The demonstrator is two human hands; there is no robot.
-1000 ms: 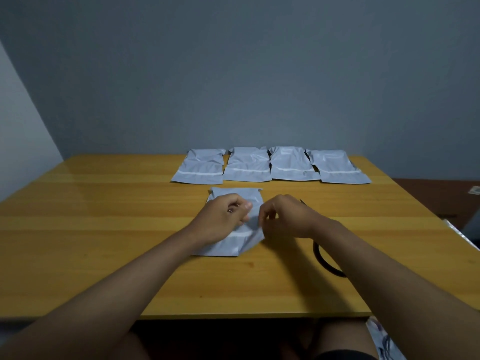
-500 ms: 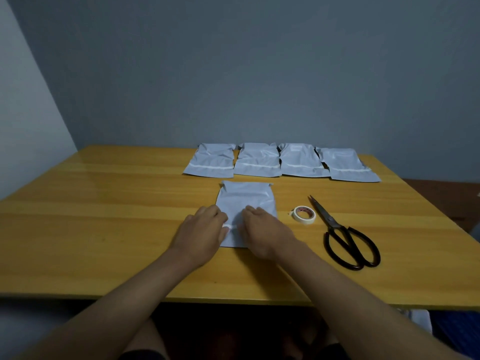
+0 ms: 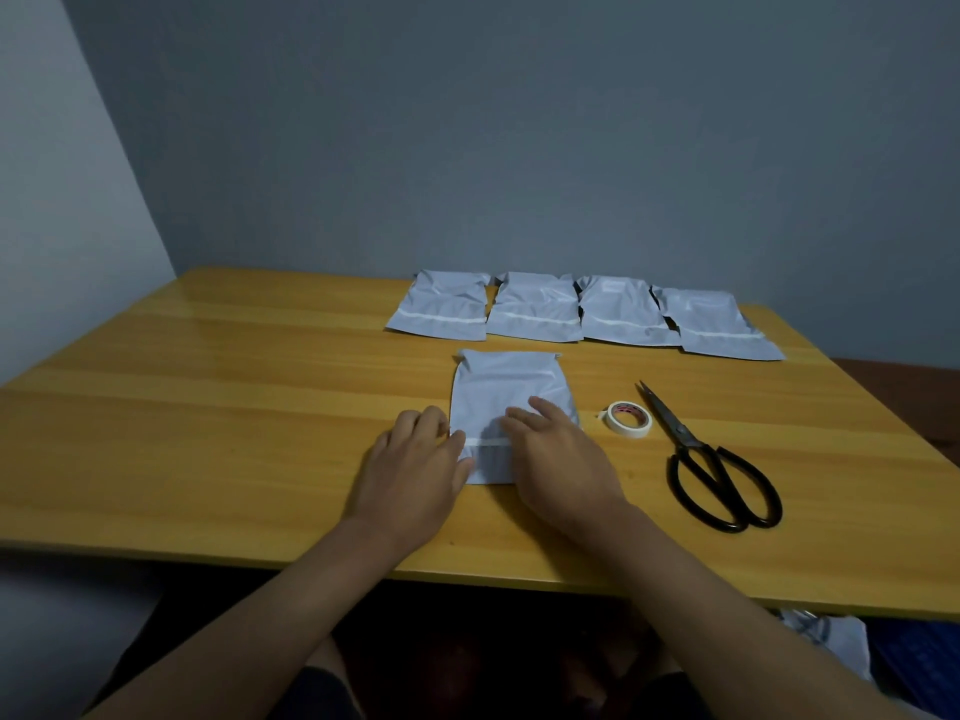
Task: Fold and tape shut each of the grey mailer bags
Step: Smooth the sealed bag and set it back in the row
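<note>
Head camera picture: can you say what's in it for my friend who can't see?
Both hands, left hand and right hand, press flat on a grey mailer bag on a wooden table. Tape roll and black scissors lie right of it.

No lettering can be read anywhere on the table [image 3: 208, 407]. The tape roll [image 3: 629, 419], just right of the near bag [image 3: 511, 392], carries small red marks on its inner core, too blurred to make out. The bags and the scissors [image 3: 711, 465] right of the roll show none.
</note>
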